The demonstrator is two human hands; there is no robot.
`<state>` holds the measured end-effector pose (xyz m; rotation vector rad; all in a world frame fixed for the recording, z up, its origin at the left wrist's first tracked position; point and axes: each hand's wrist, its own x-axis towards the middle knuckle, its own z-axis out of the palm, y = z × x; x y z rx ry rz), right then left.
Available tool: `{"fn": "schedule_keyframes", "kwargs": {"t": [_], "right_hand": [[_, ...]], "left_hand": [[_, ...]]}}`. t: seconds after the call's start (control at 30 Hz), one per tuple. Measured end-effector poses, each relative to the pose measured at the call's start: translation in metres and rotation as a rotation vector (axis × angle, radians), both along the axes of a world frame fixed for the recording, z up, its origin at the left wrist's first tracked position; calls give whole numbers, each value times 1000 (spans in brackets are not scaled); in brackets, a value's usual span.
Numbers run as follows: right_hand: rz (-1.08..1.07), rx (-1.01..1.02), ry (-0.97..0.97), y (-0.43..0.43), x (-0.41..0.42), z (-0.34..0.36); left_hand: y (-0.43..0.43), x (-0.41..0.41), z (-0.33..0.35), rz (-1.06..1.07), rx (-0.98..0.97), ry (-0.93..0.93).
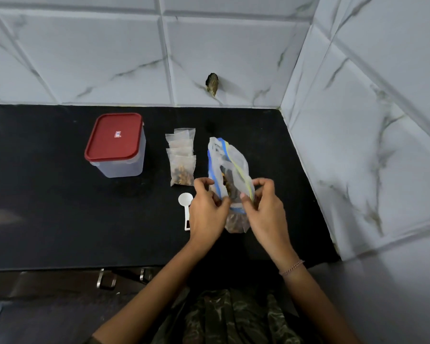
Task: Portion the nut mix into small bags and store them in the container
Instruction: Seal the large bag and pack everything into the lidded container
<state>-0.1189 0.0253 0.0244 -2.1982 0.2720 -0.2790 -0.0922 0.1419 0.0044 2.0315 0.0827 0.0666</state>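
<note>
both hands on the zip bag, near edge of counter

while the left hand point(209, 207) and right hand point(263, 207) pinch opposite sides of its mouth, fingers curled shut on the plastic, the clear zip-top bag with blue and yellow seal strips point(230, 170) stands on the black stone counter point(60, 207), nuts in its bottom. white plastic measuring scoop point(186, 207) lies just left of left hand. beyond it, overlapping row of small clear bags point(181, 155), nearest one holds nut mix. farther left, translucent rectangular container with red lid point(116, 145), lid on.
</note>
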Motion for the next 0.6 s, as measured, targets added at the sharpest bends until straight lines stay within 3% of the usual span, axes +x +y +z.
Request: {"fn": "schedule_keyframes", "kwargs": {"t": [0.13,0.3,0.4,0.5,0.53,0.6], "right_hand": [[194,-423,-140,1,-3,2],[507,-674,110,-14,-1,8],[475,-629,20,-11,-2,5],[340,-471,-172,-9,-4,5],[302,-398,-224,-9,-5,7],[277,-271,-298,-9,-8,8]], "left_hand": [[6,6,9,-86,-264,119],[23,33,18,-115,-246,173],[32,79,20,-38,-99,44],[31,122,22,-33,134,132],[27,131,24,-42,148,213],[19,141,27,-65,-67,434]]}}
